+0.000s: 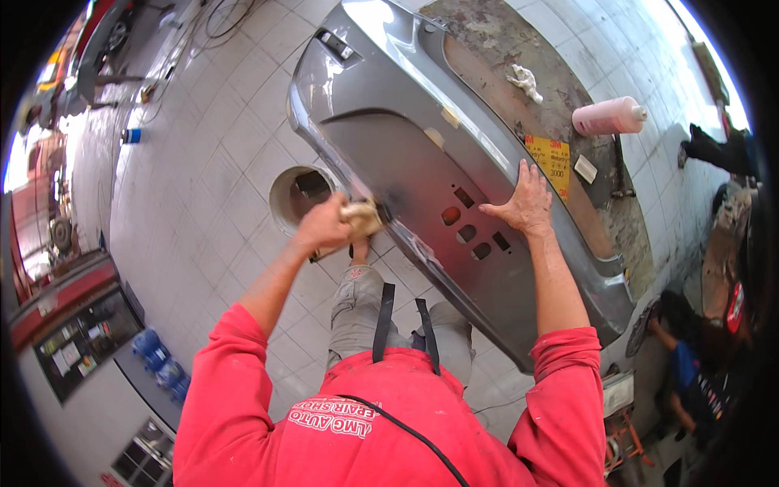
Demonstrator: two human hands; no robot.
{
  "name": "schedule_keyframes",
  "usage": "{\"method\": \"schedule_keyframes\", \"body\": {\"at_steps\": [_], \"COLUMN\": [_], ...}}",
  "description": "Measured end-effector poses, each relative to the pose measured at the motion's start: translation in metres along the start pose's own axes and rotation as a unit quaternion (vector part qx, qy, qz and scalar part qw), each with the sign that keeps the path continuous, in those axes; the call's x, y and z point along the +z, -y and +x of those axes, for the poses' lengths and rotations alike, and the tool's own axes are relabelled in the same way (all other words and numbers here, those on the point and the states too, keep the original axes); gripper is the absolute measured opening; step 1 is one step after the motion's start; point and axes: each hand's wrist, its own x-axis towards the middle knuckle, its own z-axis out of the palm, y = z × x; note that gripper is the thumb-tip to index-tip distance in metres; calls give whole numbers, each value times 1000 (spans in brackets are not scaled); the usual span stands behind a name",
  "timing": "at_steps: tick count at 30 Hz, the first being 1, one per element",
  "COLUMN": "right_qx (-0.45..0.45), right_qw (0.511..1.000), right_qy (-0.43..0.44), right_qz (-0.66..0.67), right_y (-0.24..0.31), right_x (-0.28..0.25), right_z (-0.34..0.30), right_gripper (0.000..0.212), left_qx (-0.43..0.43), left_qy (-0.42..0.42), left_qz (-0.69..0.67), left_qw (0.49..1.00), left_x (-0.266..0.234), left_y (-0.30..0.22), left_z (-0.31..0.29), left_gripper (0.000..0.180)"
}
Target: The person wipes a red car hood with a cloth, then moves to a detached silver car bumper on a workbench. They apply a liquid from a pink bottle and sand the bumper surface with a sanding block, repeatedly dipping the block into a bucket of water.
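We see grey car bumper (454, 170) mid-frame on bench (519, 49), long axis upper left to lower right. Our right hand (523, 203) lies flat, fingers spread, holding nothing, on panel centre. Our left hand (324, 227) is curled tight around tan sanding pad (361, 217) at bumper's left edge. Pink bottle (608, 116) sits upper right.

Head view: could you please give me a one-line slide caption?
Left hand rubs a pad on a grey car bumper; right hand lies flat on it.
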Motion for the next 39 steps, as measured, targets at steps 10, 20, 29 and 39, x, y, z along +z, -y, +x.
{"method": "schedule_keyframes", "body": {"at_steps": [10,20,29,39], "right_qx": [-47,-53,-76,-77], "right_qw": [996,994,994,993], "right_qy": [-70,-88,-81,-91], "right_qz": [3,-22,-13,-4], "right_y": [9,-4,1,1], "right_x": [6,9,14,16], "right_z": [-2,-3,4,4], "right_gripper": [137,136,135,135], "left_qx": [-89,-72,-146,-139], "left_qy": [-286,-451,-457,-443], "left_qz": [-486,-378,-398,-429], "left_qw": [821,806,782,775], "left_x": [75,217,119,93], "left_y": [-4,-114,-36,-20], "left_z": [29,-9,70,66], "left_gripper": [79,55,48,47]}}
